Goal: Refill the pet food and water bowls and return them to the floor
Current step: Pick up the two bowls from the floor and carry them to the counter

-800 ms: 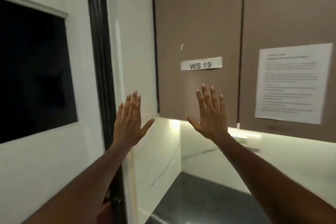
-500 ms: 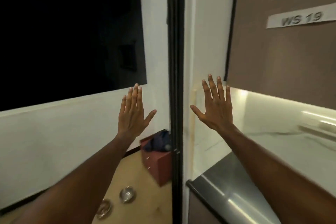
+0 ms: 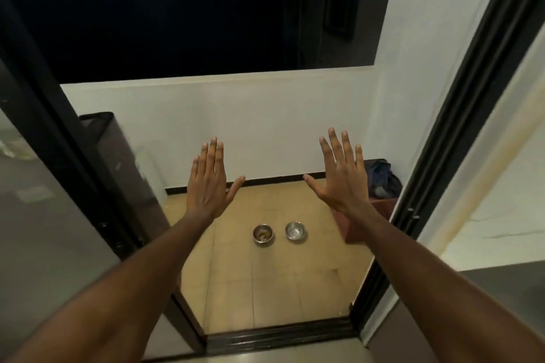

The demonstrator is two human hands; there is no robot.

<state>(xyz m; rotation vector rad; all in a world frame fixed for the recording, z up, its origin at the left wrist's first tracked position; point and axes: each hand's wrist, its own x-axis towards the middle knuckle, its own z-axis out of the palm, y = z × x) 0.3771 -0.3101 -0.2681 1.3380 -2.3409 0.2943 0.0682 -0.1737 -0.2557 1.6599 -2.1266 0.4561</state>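
Two small steel bowls stand side by side on the tan tiled floor beyond a doorway. The left bowl (image 3: 263,234) has a little brown food in it. The right bowl (image 3: 295,231) looks to hold only a shine of water or nothing. My left hand (image 3: 208,180) and my right hand (image 3: 340,172) are both raised in front of me, fingers straight and spread, backs toward me, holding nothing. They hover well above and short of the bowls.
A black door frame (image 3: 460,138) borders the opening, with a dark threshold (image 3: 280,333) at the bottom. A reddish-brown cabinet (image 3: 365,224) with dark blue cloth (image 3: 382,178) on top stands right of the bowls. A dark bin (image 3: 124,156) stands at the left. A grey counter (image 3: 507,277) lies at the right.
My view has swung left and down from the wall cabinets to the doorway, bringing both bowls into the middle. Both hands stay raised and flat.
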